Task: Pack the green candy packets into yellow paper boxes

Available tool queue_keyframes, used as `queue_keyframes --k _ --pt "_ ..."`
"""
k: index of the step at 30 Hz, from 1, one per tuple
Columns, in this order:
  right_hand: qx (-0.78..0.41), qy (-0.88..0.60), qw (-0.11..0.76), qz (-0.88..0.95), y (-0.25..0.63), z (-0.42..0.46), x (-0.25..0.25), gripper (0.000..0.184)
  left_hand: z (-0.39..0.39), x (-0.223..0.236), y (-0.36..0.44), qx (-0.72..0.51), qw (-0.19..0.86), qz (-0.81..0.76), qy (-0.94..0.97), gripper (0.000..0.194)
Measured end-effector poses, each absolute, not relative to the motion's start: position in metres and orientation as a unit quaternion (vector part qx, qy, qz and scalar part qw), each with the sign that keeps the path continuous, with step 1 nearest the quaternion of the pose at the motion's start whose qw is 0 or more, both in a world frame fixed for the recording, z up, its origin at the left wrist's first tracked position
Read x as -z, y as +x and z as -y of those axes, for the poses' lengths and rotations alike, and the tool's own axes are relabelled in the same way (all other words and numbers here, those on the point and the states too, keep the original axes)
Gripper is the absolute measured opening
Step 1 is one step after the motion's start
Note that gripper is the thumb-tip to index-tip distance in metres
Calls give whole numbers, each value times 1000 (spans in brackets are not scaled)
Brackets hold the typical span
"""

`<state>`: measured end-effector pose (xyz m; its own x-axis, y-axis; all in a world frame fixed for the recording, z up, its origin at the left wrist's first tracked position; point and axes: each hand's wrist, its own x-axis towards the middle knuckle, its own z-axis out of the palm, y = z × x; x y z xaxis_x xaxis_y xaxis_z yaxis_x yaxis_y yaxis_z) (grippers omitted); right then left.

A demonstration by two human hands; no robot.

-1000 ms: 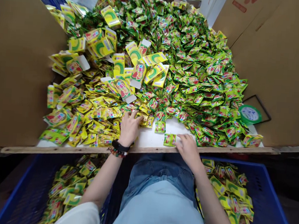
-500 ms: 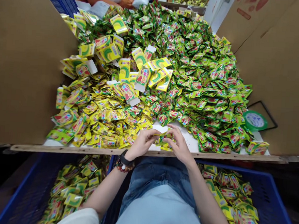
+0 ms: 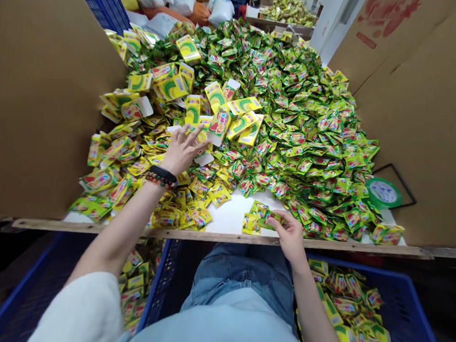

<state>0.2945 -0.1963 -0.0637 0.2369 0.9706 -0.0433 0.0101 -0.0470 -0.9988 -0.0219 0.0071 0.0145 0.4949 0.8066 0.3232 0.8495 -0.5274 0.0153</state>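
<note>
My left hand (image 3: pixel 182 149) is over the pile with its fingers spread, on or just above a small yellow-green carton partly hidden beneath it. Beside its fingertips lie more open cartons (image 3: pixel 219 122) with white flaps. Near the table's front edge, my right hand (image 3: pixel 290 237) pinches a small green foil packet (image 3: pixel 268 218) between thumb and fingers. Another green packet (image 3: pixel 259 208) and a yellow packet (image 3: pixel 251 224) lie against it on the white tabletop (image 3: pixel 227 217). Yellow packets (image 3: pixel 166 216) are heaped on the left, green packets (image 3: pixel 304 140) on the right and at the back.
Cardboard walls (image 3: pixel 33 100) (image 3: pixel 423 117) stand at both sides. A green tape roll (image 3: pixel 383 193) rests at the right. Below the wooden edge (image 3: pixel 223 238), blue crates (image 3: pixel 402 303) hold filled cartons. White and orange sacks (image 3: pixel 183 2) lie behind the pile.
Both hands came together over packets at the front edge, then parted. My left hand moved up and left to the cartons; my right hand stays low, gripping a green packet.
</note>
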Motion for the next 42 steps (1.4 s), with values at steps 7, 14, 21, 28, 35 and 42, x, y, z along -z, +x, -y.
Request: queue_keyframes --k 7,14,21,28,35,42 --pt "-378 -552 636 385 288 198 56 30 21 -13 -2 136 83 438 -885 58" --pt "-345 -505 654 445 271 198 15 21 122 18 74 202 -34 386 -900 60" --pt "-371 -518 471 611 302 200 -13 22 152 44 96 258 -68 387 -883 53" --pt "-277 -595 332 677 304 201 -22 28 175 65 110 275 -122 394 -868 55" --pt "-145 -641 260 708 274 208 -23 32 189 79 116 314 -177 426 -830 60" --pt "-137 -616 324 705 266 208 -12 36 194 79 119 360 -212 433 -799 54"
